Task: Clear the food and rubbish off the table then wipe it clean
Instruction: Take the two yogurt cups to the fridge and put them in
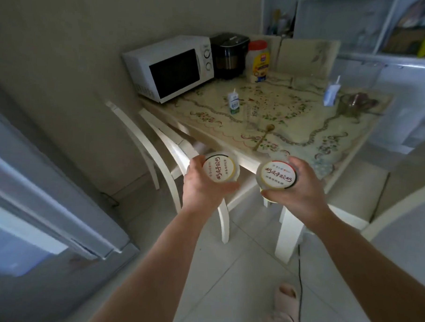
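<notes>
Each hand, left hand (pixel 200 182) and right hand (pixel 300 186), grips a round, white-lidded yogurt cup (pixel 219 169), probably sealed, just off the table (pixel 231 147) edge above open floor (pixel 238 271).

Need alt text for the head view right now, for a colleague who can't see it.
Each hand holds a round lidded yogurt tub: left hand, left tub; right hand, right tub, held short of a floral-topped table. On it: microwave, two small cartons, a spoon.

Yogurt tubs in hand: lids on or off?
On. Both the left tub and right tub show intact printed lids.
</notes>
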`<state>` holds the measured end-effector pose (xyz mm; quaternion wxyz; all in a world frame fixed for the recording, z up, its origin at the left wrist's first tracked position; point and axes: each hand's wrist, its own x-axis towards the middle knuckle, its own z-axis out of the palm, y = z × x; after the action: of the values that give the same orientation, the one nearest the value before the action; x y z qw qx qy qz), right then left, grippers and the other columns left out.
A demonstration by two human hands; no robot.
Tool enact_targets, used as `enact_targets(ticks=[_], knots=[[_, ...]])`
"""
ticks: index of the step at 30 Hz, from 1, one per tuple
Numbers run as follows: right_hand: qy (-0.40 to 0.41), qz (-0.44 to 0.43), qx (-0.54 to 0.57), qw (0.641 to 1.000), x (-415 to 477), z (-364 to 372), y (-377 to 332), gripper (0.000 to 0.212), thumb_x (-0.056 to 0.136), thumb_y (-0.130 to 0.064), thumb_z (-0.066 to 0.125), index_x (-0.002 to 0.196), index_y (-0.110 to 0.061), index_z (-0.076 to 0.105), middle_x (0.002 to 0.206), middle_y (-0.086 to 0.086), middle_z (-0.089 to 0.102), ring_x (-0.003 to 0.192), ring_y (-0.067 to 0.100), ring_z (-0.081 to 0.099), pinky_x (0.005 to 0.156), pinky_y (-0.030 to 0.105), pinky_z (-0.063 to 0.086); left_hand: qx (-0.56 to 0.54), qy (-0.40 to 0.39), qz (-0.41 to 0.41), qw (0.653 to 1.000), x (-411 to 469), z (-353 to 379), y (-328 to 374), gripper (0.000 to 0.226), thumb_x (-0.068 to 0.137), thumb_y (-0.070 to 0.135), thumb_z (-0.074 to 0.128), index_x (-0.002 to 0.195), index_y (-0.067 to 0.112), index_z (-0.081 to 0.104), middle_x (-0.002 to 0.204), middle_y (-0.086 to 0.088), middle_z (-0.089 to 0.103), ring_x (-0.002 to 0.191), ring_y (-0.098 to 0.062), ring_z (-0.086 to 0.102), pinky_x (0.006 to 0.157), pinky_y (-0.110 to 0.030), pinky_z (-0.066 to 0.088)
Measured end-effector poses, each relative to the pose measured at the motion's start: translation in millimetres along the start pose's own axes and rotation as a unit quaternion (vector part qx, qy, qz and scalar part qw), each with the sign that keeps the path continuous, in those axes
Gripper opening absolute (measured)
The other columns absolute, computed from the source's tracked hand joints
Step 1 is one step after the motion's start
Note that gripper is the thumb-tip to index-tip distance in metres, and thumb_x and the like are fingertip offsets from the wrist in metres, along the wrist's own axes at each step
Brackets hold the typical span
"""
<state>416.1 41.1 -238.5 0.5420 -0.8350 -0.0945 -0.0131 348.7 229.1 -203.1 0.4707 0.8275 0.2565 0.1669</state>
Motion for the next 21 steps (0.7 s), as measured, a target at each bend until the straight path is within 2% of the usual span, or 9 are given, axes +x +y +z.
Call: enact_targets(ticks=[2,6,12,15,18,21], knots=[[0.001,-0.007,-0.001,1.0,-31,-5,-8,0.079,0.041,-0.03,0.088,0.109,-0.035,0.049,0.108,-0.005,0.058,0.1,0.013,0.057,0.082,0.027,0.046,-0.005,-0.01,0.004,1.0,-26,-14,-2,0.096,0.05,0.029,0.092,0.131,0.026,0.042,0.115,0.006,0.053,0.106,-0.013,0.054,0.088,-0.031,0.052],[0.005,-0.006,-0.01,1.0,-66,-13,-17,0.083,0.034,-0.041,0.083,0.108,-0.042,0.046,0.11,-0.007,0.058,0.1,0.01,0.058,0.087,0.033,0.049,-0.012,-0.014,0.011,1.0,-64,-33,-3,0.098,0.049,0.03,0.092,0.132,0.027,0.042,0.112,0.007,0.054,0.105,-0.013,0.055,0.088,-0.035,0.055],[-0.026,-0.033,-0.037,0.998,-96,-12,-37,0.093,0.035,-0.041,0.084,0.121,-0.031,0.049,0.111,-0.01,0.059,0.102,0.008,0.058,0.086,0.03,0.05,-0.013,0.015,-0.004,1.0,-107,-61,-13,0.096,0.047,0.034,0.093,0.129,0.029,0.044,0.11,0.009,0.055,0.102,-0.011,0.056,0.084,-0.036,0.056],[-0.056,-0.046,-0.034,0.997,-112,-3,-51,0.099,0.04,-0.038,0.087,0.129,-0.029,0.044,0.117,-0.011,0.054,0.109,0.009,0.053,0.093,0.03,0.045,-0.015,0.051,-0.02,0.998,-129,-81,-19,0.095,0.046,0.033,0.093,0.128,0.028,0.045,0.111,0.008,0.056,0.102,-0.012,0.056,0.08,-0.029,0.054],[-0.106,-0.072,-0.024,0.992,-126,9,-68,0.095,0.047,-0.029,0.089,0.131,-0.027,0.044,0.114,-0.011,0.053,0.105,0.007,0.05,0.083,0.019,0.041,-0.01,0.098,-0.041,0.994,-149,-105,-26,0.093,0.046,0.034,0.093,0.126,0.026,0.047,0.109,0.007,0.058,0.099,-0.013,0.057,0.07,-0.021,0.046],[-0.152,-0.096,-0.033,0.983,-140,29,-88,0.099,0.041,-0.038,0.087,0.13,-0.027,0.046,0.115,-0.011,0.056,0.106,0.008,0.054,0.087,0.024,0.043,-0.006,0.148,-0.056,0.987,-166,-133,-36,0.093,0.045,0.032,0.094,0.125,0.027,0.047,0.109,0.006,0.059,0.1,-0.014,0.058,0.077,-0.026,0.05]])
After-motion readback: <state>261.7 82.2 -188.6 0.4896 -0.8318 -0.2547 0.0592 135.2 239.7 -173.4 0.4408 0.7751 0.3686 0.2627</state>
